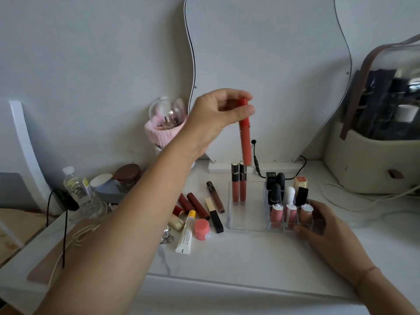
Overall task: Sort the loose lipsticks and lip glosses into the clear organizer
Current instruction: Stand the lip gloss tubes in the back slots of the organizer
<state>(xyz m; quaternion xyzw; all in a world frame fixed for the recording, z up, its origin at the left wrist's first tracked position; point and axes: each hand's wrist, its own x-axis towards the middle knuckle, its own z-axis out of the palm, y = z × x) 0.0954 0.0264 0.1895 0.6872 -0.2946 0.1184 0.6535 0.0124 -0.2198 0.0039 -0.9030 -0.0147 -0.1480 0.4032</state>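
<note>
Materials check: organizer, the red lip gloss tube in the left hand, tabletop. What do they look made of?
Organizer: clear rigid plastic, likely acrylic, glossy; the glosses inside show through its walls. Lip gloss tube: orange-red plastic by the look, satin rather than shiny, no sharp glints. Tabletop: white, smooth, faint grey veins; marble or marble-look laminate, cannot tell which.

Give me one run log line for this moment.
left hand: holds red lip gloss over clear organizer | right hand: grips clear organizer | state: not yet inserted

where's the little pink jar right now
Head view: the pink jar sits on the table left of the clear organizer, between the white squeeze tube and the black-and-cream lipstick.
</note>
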